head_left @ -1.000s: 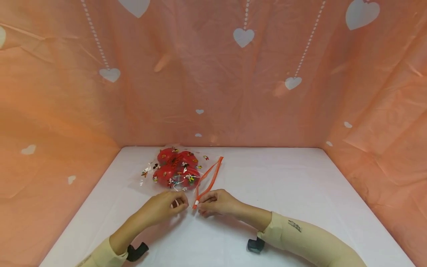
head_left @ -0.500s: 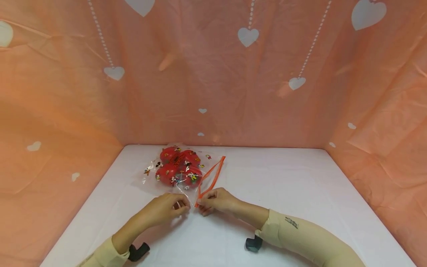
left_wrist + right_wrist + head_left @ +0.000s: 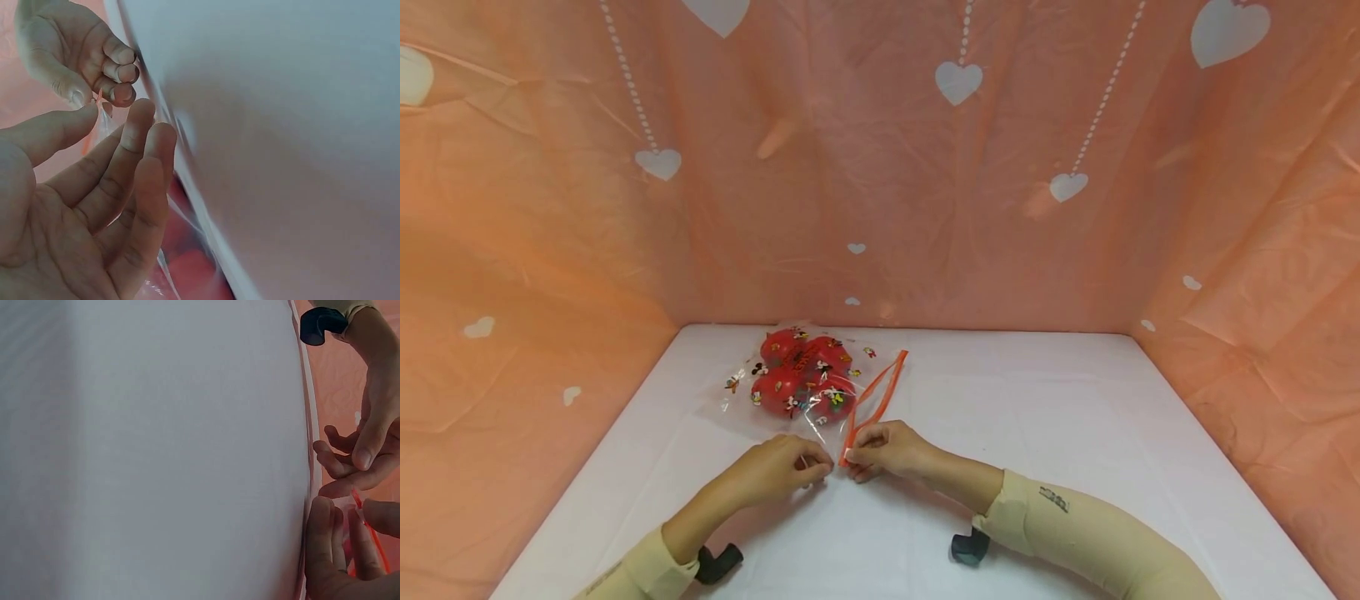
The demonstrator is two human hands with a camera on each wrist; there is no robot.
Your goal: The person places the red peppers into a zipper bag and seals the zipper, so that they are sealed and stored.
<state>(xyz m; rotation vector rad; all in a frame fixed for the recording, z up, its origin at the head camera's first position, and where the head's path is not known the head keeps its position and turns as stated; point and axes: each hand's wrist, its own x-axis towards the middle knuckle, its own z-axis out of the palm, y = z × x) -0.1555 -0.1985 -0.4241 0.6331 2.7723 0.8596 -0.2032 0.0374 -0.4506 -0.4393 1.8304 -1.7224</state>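
Note:
A clear zip bag with cartoon prints lies on the table, its orange zip strip parted toward the far end. Several red rounded things are inside; their kind is blurred by the film. My right hand pinches the small white slider at the strip's near end between thumb and forefinger. Just left of that corner is my left hand, fingers loosely bent. In the left wrist view, a gap shows between the left hand's thumb and fingers, with bag film beyond.
A white cloth covers the table. Orange curtains with white hearts enclose its back and sides. A black wrist mount sits below the left sleeve, another black mount below the right.
The head view has shifted slightly. My left hand has edged right, toward the bag's near corner. My right fingers have stayed at the strip's near end, now pinching the slider.

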